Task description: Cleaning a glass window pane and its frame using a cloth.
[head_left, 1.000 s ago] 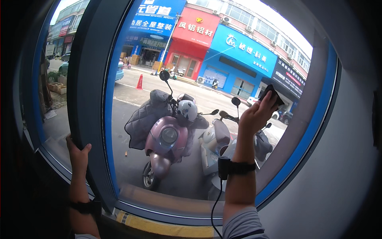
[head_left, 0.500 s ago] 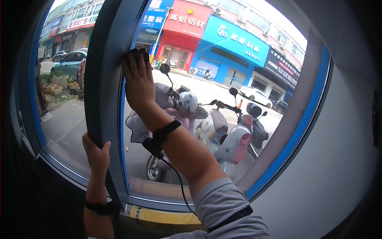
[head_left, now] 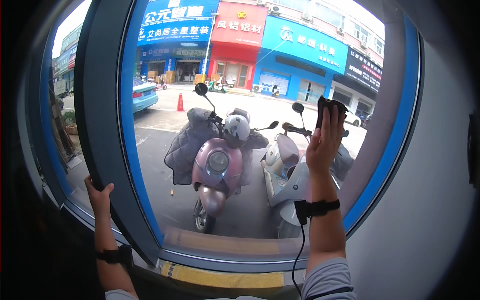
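1. Farthest left I see the left hand (head_left: 100, 196) on the edge of a dark grey post (head_left: 105, 100) that rises above its fingers (head_left: 90, 183). Thumb and fingers stand apart with that edge between them; how tightly they grip, I cannot tell.
2. Below those fingers, a black band (head_left: 111, 256) circles the forearm.
3. Up and right of the left fingers, a pale blue car (head_left: 144, 95) stands outside, a red cone (head_left: 180, 102) near it.
4. Between the two sets of fingers, beyond the window glass (head_left: 170, 210), is a pink scooter (head_left: 215, 172) with a helmet (head_left: 236, 127) at its handlebars. Lower than both hands' fingers, a yellow towel (head_left: 222, 277) lies along the window's foot.
5. A pale scooter (head_left: 295, 187), also outside, sits below and left of the right fingers.
6. The right hand (head_left: 325, 145) is raised above the left, fingers straight and close together, laid over a black cloth (head_left: 327, 104) that sticks out past their tips. It looks pressed to the glass; the contact is hidden.
7. Below these fingers, a black strap (head_left: 325, 207) holds a small box (head_left: 301, 211) trailing a cable (head_left: 302, 250).
8. Right of them stand the blue window edge (head_left: 399, 135) and a pale wall (head_left: 430, 210).
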The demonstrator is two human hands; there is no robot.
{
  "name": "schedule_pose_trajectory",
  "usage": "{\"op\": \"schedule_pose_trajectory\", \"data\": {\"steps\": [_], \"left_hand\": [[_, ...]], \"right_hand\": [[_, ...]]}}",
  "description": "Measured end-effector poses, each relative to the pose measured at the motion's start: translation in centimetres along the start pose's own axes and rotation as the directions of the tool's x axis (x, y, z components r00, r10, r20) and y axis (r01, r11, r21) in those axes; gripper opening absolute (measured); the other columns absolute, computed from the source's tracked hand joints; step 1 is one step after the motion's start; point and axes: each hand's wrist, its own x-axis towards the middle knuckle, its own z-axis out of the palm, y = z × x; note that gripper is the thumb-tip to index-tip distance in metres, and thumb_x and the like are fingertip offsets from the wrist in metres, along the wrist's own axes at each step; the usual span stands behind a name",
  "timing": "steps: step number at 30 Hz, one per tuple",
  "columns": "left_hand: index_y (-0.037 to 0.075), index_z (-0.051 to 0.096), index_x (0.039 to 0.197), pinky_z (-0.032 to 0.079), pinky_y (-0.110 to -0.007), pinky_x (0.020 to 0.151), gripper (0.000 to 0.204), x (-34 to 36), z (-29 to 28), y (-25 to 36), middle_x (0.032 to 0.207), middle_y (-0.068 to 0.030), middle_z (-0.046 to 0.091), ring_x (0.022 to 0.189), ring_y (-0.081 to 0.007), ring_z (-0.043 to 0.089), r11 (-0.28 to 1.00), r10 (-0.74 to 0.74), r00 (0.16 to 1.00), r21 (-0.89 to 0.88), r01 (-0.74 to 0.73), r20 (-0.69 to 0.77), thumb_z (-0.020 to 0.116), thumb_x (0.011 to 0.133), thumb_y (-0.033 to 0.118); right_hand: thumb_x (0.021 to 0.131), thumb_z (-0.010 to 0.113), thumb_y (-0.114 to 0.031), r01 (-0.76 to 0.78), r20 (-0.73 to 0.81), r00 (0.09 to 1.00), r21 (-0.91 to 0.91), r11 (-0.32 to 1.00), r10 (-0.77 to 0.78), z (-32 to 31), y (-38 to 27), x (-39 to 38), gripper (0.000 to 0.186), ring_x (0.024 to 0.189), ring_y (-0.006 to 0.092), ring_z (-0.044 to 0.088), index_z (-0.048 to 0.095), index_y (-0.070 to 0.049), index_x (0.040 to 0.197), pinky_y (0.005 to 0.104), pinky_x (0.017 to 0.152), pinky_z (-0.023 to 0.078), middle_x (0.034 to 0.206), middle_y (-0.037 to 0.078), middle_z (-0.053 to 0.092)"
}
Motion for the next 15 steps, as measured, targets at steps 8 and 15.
{"op": "schedule_pose_trajectory", "data": {"steps": [8,15], "left_hand": [[0.011,0.041,0.141,0.056,-0.047,0.099,0.068,0.1,0.5,1.5,0.135,-0.0196,0.057,0.123,-0.0371,0.059,0.998,-0.027,0.998,-0.059,0.024,-0.063,0.069,0.079,0.014],[0.010,0.041,0.142,0.054,-0.050,0.103,0.067,1.6,0.1,-0.2,0.136,-0.0204,0.056,0.127,-0.0387,0.056,0.996,-0.046,0.996,-0.082,0.039,-0.080,0.066,0.080,0.015]], "right_hand": [[0.104,0.032,-0.016,-0.489,-0.271,0.859,-0.184,0.853,0.434,-7.9,24.1,-10.4,0.051,0.148,0.0451,0.035,0.045,0.001,0.151,0.0515,0.124,0.028,0.159,0.024,0.040],[0.101,0.031,-0.013,-0.781,-0.315,0.600,-0.033,0.623,0.735,-7.8,22.7,-11.1,0.053,0.142,0.0450,0.045,0.045,0.002,0.151,0.0494,0.120,0.037,0.159,0.025,0.040]]}}
